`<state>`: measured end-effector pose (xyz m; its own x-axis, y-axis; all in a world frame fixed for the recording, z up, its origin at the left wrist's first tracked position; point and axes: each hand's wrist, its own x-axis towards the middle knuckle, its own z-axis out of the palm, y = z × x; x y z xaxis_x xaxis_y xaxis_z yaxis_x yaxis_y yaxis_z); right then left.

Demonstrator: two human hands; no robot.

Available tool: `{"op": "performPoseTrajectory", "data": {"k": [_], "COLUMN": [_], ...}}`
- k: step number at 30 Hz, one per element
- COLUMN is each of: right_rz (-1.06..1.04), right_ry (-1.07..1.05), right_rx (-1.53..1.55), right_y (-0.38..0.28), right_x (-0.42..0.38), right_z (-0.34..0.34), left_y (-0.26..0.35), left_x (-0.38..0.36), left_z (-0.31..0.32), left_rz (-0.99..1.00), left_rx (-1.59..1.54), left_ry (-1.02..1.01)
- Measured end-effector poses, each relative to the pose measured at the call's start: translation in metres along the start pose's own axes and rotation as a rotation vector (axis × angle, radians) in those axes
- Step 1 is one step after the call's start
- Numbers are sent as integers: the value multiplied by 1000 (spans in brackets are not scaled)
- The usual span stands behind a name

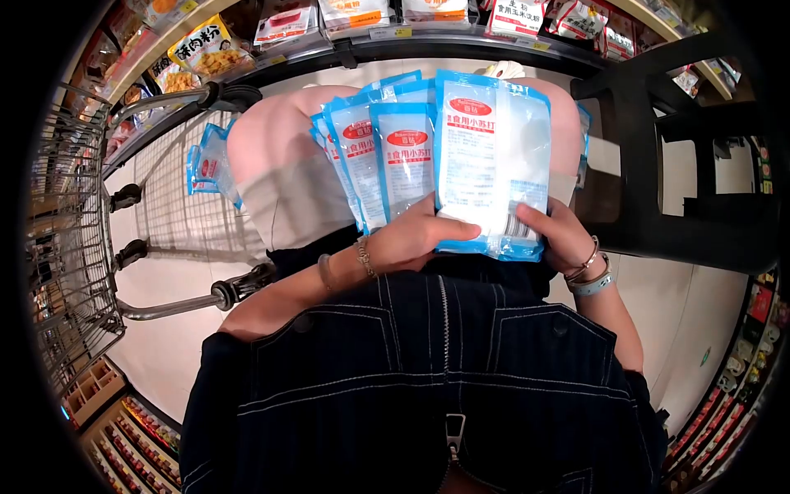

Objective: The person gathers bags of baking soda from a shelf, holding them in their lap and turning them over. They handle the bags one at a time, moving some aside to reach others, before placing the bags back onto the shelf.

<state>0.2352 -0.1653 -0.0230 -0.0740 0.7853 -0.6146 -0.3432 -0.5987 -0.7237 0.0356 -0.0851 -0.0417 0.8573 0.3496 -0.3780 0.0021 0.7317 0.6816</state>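
A blue-edged packet of baking soda [473, 177] is in front of me, with white powder showing through its clear side. My left hand [424, 232] is closed on its lower left edge, thumb across the front. At the lower right, my right hand [553, 230] grips the same packet, its thumb near the barcode. Whether another packet lies behind it in my grip is hidden. Several similar baking soda packets [409, 152] are fanned out on my lap, just left of the held one.
More blue packets [210, 165] show beyond my left knee, and another edge [584, 140] shows past the right one. A wire shopping cart [74, 222] stands at left. At right is a black stool-like frame [634, 165]. Shelves with bagged goods [354, 15] run across the front.
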Motion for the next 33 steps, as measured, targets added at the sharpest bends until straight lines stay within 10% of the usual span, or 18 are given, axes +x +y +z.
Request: {"op": "performPoseTrajectory", "data": {"k": [5,14,20,26,33], "right_rz": [48,88,136,-332,124], "right_ry": [-46,-209,48,66,-20], "right_rx": [20,197,222,-34,247], "right_y": [-10,21,15,-29,10], "right_x": [-8,-23,-14,-40,-13], "right_z": [4,-12,4,27,3], "left_y": [23,10,19,58,12], "left_x": [-10,-16,-10,-10,3], "left_z": [5,5,11,32,8], "left_rz": [-115,-159,-111,116,-78], "left_rx": [-433,-66,53,111,15], "left_ry": [-14,-10,-45,-31,-29]}}
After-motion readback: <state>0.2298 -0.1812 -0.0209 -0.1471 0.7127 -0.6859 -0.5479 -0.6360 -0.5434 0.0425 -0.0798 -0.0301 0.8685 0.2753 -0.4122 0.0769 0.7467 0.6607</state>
